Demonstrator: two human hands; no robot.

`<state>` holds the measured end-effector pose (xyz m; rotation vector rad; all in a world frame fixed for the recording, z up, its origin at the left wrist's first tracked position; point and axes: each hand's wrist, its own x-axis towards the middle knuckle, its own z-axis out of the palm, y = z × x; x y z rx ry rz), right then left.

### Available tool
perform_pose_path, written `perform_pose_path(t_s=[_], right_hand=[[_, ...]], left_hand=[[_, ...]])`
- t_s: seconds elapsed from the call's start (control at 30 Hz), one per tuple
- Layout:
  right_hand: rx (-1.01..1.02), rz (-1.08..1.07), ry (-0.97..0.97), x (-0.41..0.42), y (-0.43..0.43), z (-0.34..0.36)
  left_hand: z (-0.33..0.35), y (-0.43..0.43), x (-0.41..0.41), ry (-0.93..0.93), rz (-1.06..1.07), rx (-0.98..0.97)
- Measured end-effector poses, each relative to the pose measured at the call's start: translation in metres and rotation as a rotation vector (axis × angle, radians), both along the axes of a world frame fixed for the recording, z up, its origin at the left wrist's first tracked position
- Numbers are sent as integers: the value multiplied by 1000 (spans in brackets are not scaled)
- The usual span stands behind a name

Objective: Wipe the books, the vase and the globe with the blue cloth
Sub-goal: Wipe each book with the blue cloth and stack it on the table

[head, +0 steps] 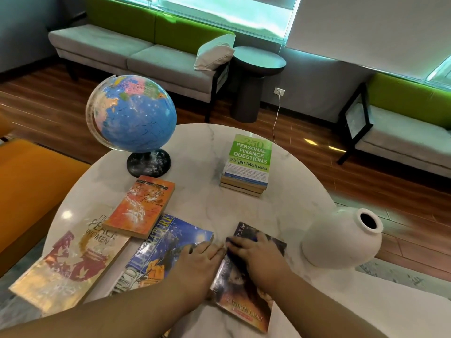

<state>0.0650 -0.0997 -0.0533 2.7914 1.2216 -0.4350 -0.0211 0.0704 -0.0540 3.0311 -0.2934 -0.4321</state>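
Far left of your hands: pale book (pixel 70 259), orange book (pixel 140 207), globe (pixel 133 113) streaked white, unwiped. Left hand (pixel 200 261) flat, fingers released, bracing dark book (pixel 246 289). Right hand (pixel 256 254) pressing blue cloth (pixel 234 247) onto its cover. Beyond: stacked books (pixel 246 167) look clean. Right: vase (pixel 341 240) on surface (pixel 207 203), pending. Early-middle stage.

a lounge: bench sofas (pixel 136 54), marble coffee table (pixel 202 152).

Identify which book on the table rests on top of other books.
The green personal finance book tops a small stack at the table's far side; the other books lie apart from that stack.
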Motion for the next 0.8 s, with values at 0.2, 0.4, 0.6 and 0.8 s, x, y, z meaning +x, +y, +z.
perform_pose_path(t_s=[0.2, 0.4, 0.6, 0.8], right_hand=[[-3, -151, -59, 17, -17, -8], [119, 12, -127, -35, 2, -11], [205, 146, -133, -57, -38, -19], [250, -210, -197, -58, -16, -20]], left_hand=[[8, 4, -5, -67, -14, -24], [-8, 11, -11, -73, 69, -22], [-17, 19, -16, -116, -14, -134], [-12, 19, -13, -83, -5, -136]])
